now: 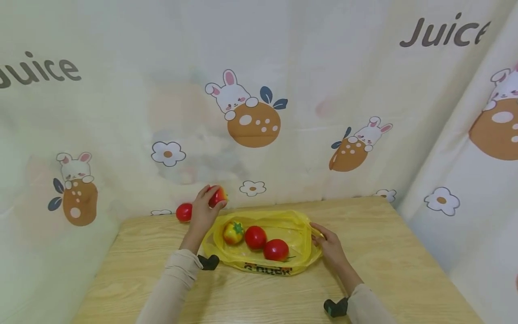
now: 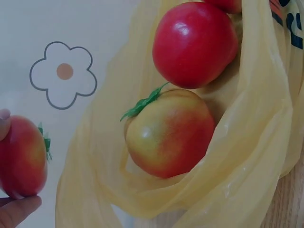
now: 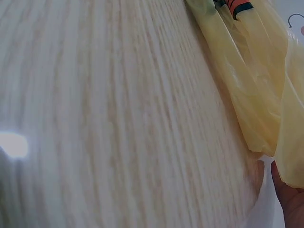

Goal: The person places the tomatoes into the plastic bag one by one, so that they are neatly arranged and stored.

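My left hand (image 1: 203,213) grips a red-and-yellow tomato (image 1: 218,197) with green leaves, held up behind the left end of a yellow plastic bag (image 1: 289,227). The left wrist view shows fingertips (image 2: 29,205) against the tomato's side. Inside the wide-mouthed bag lie a yellow-red tomato (image 1: 233,233) with a leafy top and two red tomatoes (image 1: 256,237), (image 1: 276,250). At the bag's right end, my right hand (image 1: 331,248) pinches its edge. Only a bit of that hand appears in the right wrist view, beside the bag's yellow film (image 3: 256,95).
Another red tomato (image 1: 184,212) sits at the table's back edge, just left of my left hand. The wooden table (image 1: 251,301) backs onto a curtain (image 1: 315,171) printed with rabbits and flowers. Dark printed lettering marks the bag's front.
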`<state>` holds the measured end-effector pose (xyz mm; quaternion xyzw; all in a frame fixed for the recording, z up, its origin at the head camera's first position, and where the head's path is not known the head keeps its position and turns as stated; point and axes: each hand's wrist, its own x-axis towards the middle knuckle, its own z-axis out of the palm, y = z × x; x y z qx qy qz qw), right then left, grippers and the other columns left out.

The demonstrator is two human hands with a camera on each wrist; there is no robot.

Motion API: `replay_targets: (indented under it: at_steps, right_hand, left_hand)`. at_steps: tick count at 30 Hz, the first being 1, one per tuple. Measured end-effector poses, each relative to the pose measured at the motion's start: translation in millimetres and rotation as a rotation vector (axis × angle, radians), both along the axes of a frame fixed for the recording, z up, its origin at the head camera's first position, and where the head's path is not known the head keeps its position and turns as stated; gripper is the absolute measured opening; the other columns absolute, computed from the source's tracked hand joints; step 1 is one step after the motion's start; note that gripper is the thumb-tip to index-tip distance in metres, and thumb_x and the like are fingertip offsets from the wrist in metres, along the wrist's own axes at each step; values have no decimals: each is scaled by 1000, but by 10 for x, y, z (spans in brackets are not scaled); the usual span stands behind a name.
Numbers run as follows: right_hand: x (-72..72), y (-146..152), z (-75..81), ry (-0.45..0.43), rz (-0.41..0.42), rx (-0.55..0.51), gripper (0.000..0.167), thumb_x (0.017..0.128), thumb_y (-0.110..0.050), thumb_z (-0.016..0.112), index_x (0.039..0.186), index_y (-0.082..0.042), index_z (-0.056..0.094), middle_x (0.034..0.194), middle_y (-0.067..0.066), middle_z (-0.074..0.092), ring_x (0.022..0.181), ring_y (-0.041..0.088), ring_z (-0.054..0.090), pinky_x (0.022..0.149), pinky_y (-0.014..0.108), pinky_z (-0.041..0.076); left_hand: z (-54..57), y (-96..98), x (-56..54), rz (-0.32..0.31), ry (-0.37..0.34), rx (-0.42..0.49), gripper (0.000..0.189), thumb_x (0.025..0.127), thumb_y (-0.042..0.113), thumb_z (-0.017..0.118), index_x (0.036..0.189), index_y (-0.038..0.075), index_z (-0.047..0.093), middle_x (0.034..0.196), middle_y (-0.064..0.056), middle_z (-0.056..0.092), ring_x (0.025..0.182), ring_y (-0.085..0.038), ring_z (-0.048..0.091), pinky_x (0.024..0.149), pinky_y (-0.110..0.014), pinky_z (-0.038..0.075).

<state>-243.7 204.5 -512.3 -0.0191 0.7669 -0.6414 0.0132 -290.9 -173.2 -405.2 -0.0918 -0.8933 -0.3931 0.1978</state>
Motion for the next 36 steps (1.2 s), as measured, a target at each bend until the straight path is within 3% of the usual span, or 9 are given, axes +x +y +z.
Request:
replay_targets:
  at_steps: [5, 12, 19, 29, 36]
  right_hand:
    - [-28, -26, 11, 12, 7, 11, 47, 98, 9, 34, 144, 5, 42, 152, 26, 36, 122, 23, 57, 90, 22, 53]
    - [-36, -98, 60, 9, 23, 6, 47, 98, 11, 32, 144, 6, 42, 153, 26, 35, 130, 37, 50, 95, 26, 52]
    - [-47, -140, 57, -1, 32, 2, 48, 98, 11, 32, 144, 7, 41, 153, 27, 34, 131, 39, 48, 97, 30, 52]
    - [-52, -162, 41, 7, 26, 14, 46, 98, 11, 34, 143, 6, 43, 153, 26, 35, 125, 38, 53, 89, 27, 54]
    - [-5, -154, 38, -1, 42, 19, 47, 99, 10, 34, 145, 5, 42, 154, 26, 33, 127, 40, 53, 88, 28, 54]
  left_hand:
    - [-15, 2, 18, 7, -22, -8, 51, 88, 20, 73, 136, 10, 58, 147, -25, 43, 132, -45, 46, 103, -53, 46]
    - [-8, 13, 42, -3, -30, 2, 49, 88, 21, 74, 134, 12, 60, 147, -24, 44, 130, -44, 48, 101, -50, 48]
    - [48, 23, 63, -18, 17, -4, 50, 87, 21, 74, 134, 11, 60, 146, -25, 45, 129, -43, 50, 100, -50, 48]
    - [108, 144, 129, -50, 25, 9, 52, 87, 24, 74, 136, 13, 59, 148, -22, 43, 127, -43, 52, 97, -48, 51]
    - [75, 258, 202, -41, 56, -8, 52, 86, 21, 75, 135, 13, 60, 147, -21, 45, 125, -43, 53, 94, -48, 53]
